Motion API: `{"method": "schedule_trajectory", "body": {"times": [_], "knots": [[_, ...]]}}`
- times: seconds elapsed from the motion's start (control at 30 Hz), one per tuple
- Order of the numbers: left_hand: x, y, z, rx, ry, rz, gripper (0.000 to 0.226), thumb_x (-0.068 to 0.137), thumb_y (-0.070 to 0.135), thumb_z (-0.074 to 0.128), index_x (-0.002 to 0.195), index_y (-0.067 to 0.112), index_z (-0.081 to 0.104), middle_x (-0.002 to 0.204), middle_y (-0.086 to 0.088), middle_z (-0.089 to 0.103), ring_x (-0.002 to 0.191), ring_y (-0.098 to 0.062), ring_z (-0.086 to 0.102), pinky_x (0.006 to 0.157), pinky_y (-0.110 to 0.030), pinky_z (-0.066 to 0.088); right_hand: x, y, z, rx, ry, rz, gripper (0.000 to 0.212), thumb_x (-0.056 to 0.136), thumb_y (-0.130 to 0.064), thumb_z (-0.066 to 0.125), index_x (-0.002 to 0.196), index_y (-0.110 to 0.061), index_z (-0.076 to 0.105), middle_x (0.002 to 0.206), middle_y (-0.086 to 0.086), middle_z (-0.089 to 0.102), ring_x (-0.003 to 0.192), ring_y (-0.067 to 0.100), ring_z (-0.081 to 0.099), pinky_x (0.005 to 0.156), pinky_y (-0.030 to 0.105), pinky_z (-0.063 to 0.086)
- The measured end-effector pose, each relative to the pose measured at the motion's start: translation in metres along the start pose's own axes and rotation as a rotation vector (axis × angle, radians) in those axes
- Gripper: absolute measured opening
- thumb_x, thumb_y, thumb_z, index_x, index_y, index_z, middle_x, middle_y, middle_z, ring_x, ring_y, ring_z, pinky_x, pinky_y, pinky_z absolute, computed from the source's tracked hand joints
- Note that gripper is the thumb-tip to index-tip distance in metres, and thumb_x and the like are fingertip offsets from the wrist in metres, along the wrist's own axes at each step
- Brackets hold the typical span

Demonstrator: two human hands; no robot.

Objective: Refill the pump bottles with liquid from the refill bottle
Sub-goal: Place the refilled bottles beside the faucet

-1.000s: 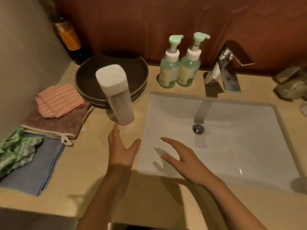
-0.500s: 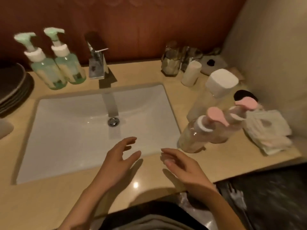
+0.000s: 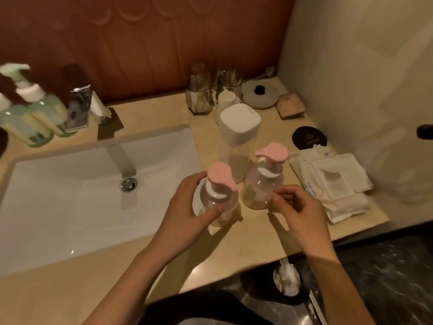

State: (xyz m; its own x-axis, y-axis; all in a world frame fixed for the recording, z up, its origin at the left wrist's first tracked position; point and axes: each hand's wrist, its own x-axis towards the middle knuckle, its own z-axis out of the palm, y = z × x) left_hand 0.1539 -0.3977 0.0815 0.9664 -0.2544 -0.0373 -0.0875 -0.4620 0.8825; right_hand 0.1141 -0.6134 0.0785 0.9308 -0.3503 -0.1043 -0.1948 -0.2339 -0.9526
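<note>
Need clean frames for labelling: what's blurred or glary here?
Head view: dim, warm light; green pump bottles at far left smeared by motion blur; right hand soft; small glare spot on the counter near its front edge.

A bathroom: a white sink (image 3: 70, 207) is set into a beige counter (image 3: 152, 113) with a tap (image 3: 78, 109) behind it. Green pump bottles (image 3: 44, 113) stand far left; drinking glasses (image 3: 200, 95) and wrapped packets (image 3: 332, 184) are on the right.

White sink (image 3: 58, 207) set in beige worktop (image 3: 152, 113), chrome tap (image 3: 78, 106) behind it. Two glass tumblers (image 3: 200, 97), black coaster (image 3: 309, 138), white packets (image 3: 332, 184) at right.
</note>
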Motion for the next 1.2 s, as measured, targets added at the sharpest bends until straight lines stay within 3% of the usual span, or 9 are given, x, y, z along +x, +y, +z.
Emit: {"method": "schedule_trajectory", "body": {"times": [0.23, 0.37, 0.5, 0.63, 0.77, 0.83, 0.97, 1.07, 1.2], "knots": [[0.014, 0.005, -0.011, 0.006, -0.116, 0.03, 0.073, 0.062, 0.063, 0.061, 0.128, 0.046, 0.037, 0.132, 0.026, 0.043, 0.119, 0.012, 0.04, 0.095, -0.009, 0.031, 0.01, -0.019, -0.002, -0.125, 0.114, -0.065, 0.01, 0.081, -0.011, 0.069, 0.079, -0.017, 0.062, 0.075, -0.007, 0.063, 0.071, 0.001, 0.056, 0.069, 0.018, 0.045], [0.026, 0.002, -0.024, 0.008, -0.237, 0.028, 0.083, 0.061, 0.066, 0.061, 0.135, 0.041, 0.035, 0.138, 0.022, 0.04, 0.125, 0.003, 0.039, 0.1, -0.022, 0.034, 0.01, -0.026, -0.002, -0.169, 0.174, -0.065, 0.021, 0.078, -0.014, 0.073, 0.093, -0.02, 0.059, 0.088, -0.009, 0.062, 0.084, 0.004, 0.057, 0.075, 0.02, 0.045], [0.033, 0.003, -0.028, 0.024, -0.31, 0.062, 0.069, 0.065, 0.06, 0.066, 0.128, 0.044, 0.042, 0.131, 0.023, 0.047, 0.117, 0.01, 0.043, 0.09, -0.006, 0.033, 0.008, -0.026, 0.011, -0.177, 0.119, -0.048, 0.048, 0.079, -0.021, 0.073, 0.119, -0.033, 0.051, 0.114, -0.02, 0.055, 0.105, -0.002, 0.05, 0.085, 0.015, 0.039], [0.034, 0.006, -0.028, -0.023, -0.296, 0.117, 0.046, 0.076, 0.031, 0.075, 0.11, 0.049, 0.049, 0.115, 0.028, 0.053, 0.105, 0.02, 0.045, 0.08, 0.004, 0.03, 0.009, -0.026, 0.031, -0.141, 0.134, -0.103, 0.044, 0.084, -0.024, 0.068, 0.119, -0.044, 0.048, 0.112, -0.033, 0.053, 0.105, -0.02, 0.046, 0.08, 0.0, 0.036], [0.035, 0.003, -0.026, -0.082, -0.308, 0.091, 0.052, 0.071, 0.024, 0.08, 0.109, 0.046, 0.051, 0.117, 0.023, 0.056, 0.105, 0.014, 0.049, 0.079, 0.002, 0.032, 0.016, -0.016, 0.045, -0.201, 0.282, -0.1, 0.049, 0.083, -0.037, 0.067, 0.128, -0.027, 0.051, 0.126, -0.01, 0.056, 0.121, 0.011, 0.047, 0.099, 0.033, 0.04], [0.034, 0.002, -0.024, -0.116, -0.305, 0.067, 0.054, 0.068, 0.025, 0.082, 0.109, 0.045, 0.052, 0.116, 0.023, 0.056, 0.103, 0.014, 0.049, 0.078, 0.003, 0.032, 0.014, -0.015, 0.053, -0.192, 0.363, -0.079, 0.049, 0.08, -0.037, 0.071, 0.123, -0.026, 0.051, 0.126, -0.006, 0.053, 0.121, 0.016, 0.045, 0.1, 0.04, 0.039], [0.027, 0.008, -0.015, -0.185, -0.266, 0.046, 0.05, 0.068, 0.03, 0.08, 0.106, 0.046, 0.05, 0.111, 0.025, 0.055, 0.101, 0.015, 0.05, 0.075, 0.001, 0.036, 0.008, -0.017, 0.062, -0.153, 0.434, -0.084, 0.047, 0.068, -0.025, 0.082, 0.104, -0.034, 0.052, 0.105, -0.017, 0.051, 0.107, 0.008, 0.046, 0.09, 0.022, 0.038], [0.023, 0.011, -0.009, -0.244, -0.218, 0.007, 0.042, 0.076, 0.03, 0.074, 0.105, 0.047, 0.048, 0.102, 0.036, 0.054, 0.101, 0.019, 0.047, 0.073, 0.002, 0.037, 0.004, -0.017, 0.066, -0.138, 0.47, -0.101, 0.048, 0.061, -0.017, 0.086, 0.097, -0.027, 0.056, 0.1, -0.008, 0.055, 0.092, -0.001, 0.047, 0.074, -0.001, 0.033], [0.022, 0.0, -0.013, -0.279, -0.179, -0.082, 0.038, 0.078, 0.04, 0.069, 0.111, 0.04, 0.05, 0.113, 0.025, 0.056, 0.104, 0.007, 0.052, 0.087, -0.008, 0.043, -0.003, -0.016, 0.075, -0.159, 0.479, -0.212, 0.05, 0.056, -0.01, 0.088, 0.092, -0.021, 0.056, 0.09, -0.001, 0.058, 0.085, -0.018, 0.048, 0.07, -0.004, 0.033]]}}
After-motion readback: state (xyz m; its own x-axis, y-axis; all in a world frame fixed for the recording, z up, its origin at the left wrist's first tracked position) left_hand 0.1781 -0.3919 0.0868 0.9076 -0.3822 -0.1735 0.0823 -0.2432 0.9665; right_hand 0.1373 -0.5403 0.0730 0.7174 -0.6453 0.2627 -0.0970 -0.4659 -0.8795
